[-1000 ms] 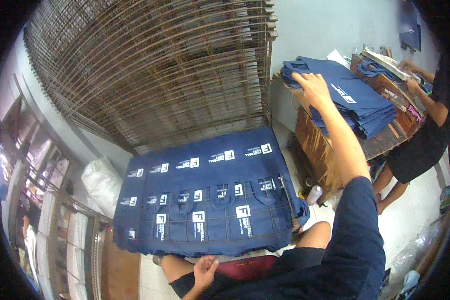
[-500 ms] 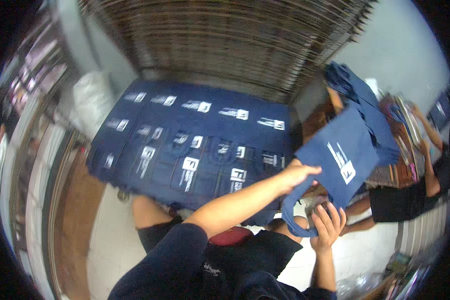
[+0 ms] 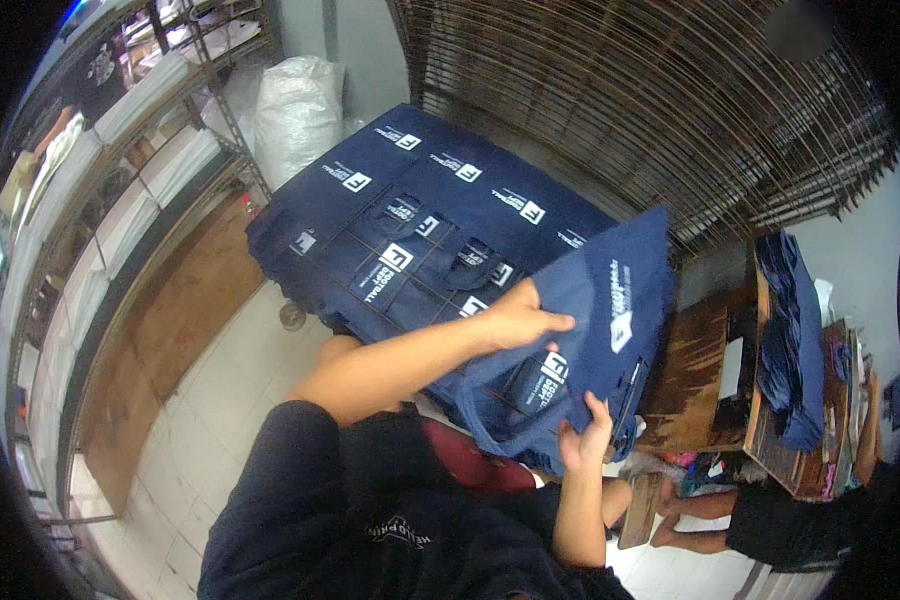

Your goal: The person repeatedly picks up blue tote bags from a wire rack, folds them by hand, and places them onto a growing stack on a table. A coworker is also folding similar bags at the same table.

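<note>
A navy cloth tote bag with a white print hangs tilted between my two hands, over the right end of a spread of similar printed navy bags. My left hand pinches it near the opening, thumb on top. Lower and to the right, my right hand grips the bag's edge with the fingers bent. The bag's long handle loops down between my hands. The held bag covers part of the bags underneath.
A rack of thin rods rises behind the spread. On the left stand shelves of stacked sheets and a white plastic sack. To the right, more navy cloth hangs over a wooden stand, with another person's legs below.
The tote bag has moved from beside the right-hand stand to above the right end of the spread, both hands still on it. The view has turned, showing more of the left shelves.
</note>
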The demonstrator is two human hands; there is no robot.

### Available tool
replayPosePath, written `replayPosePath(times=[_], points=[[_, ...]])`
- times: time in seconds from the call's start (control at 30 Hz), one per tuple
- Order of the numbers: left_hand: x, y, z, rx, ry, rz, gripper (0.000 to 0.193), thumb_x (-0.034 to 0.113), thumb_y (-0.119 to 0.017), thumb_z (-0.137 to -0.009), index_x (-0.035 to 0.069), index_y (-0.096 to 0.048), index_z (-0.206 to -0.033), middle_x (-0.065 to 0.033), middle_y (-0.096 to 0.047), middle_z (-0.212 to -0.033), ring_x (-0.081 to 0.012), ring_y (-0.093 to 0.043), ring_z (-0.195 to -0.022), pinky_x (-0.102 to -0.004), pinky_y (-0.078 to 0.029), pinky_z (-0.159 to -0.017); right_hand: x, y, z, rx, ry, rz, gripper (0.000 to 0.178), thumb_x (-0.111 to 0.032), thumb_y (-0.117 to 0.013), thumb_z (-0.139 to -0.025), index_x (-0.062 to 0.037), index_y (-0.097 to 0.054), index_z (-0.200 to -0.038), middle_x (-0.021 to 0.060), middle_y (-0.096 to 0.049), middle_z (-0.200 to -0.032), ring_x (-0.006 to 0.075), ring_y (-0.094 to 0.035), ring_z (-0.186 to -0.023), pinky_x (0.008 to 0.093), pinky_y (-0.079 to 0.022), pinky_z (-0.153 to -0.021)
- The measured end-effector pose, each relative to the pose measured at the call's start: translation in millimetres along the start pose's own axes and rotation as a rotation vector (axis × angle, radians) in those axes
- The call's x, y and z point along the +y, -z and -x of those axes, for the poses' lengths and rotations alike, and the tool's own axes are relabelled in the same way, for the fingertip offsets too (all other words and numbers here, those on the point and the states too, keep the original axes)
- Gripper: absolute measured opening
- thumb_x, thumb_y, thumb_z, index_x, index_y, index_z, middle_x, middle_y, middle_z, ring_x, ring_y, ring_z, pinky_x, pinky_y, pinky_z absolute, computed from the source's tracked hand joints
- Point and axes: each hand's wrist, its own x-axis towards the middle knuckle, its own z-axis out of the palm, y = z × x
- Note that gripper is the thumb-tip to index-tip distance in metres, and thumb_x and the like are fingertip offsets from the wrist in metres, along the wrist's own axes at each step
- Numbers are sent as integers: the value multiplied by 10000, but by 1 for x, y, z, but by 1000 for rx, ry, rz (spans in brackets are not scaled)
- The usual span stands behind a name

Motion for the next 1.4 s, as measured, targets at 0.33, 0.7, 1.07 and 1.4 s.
replayPosePath(times=[0.33,0.7,1.07,1.4], points=[[40,196,55,480,1,-179,417,5,-601,-784,37,-522,-1192,-72,-623,-1032,-177,-618,-849,-286,-528,-600,103,-152,-119,-272,95,340,800,105,-566,-782,-78,-132,-1429,137,-316,-1409,259,-378,-1249,363,-287,-1052],[-49,381,91,908,79,-202,715,3,-652,-693,4,-345,-1338,-130,-597,-997,-279,-576,-956,-378,-469,-866,248,-207,-184,-201,-86,620,782,-36,-590,-840,-174,-93,-1427,156,-417,-1314,239,-508,-1062,386,-492,-660],[-64,387,92,1092,224,-803,869,98,-765,-652,23,-289,-1375,-88,-572,-808,-233,-583,-802,-334,-462,-772,283,-179,-209,-155,-68,736,833,29,-550,-770,-124,-87,-1445,201,-460,-1230,250,-537,-945,349,-478,-773],[-66,407,87,1087,295,-1065,665,164,-763,-674,11,-491,-1262,-123,-646,-866,-292,-623,-888,-387,-477,-830,260,-208,-181,-108,-127,873,808,8,-616,-790,-126,-149,-1435,38,-455,-794,134,-498,-669,276,-496,-522]])
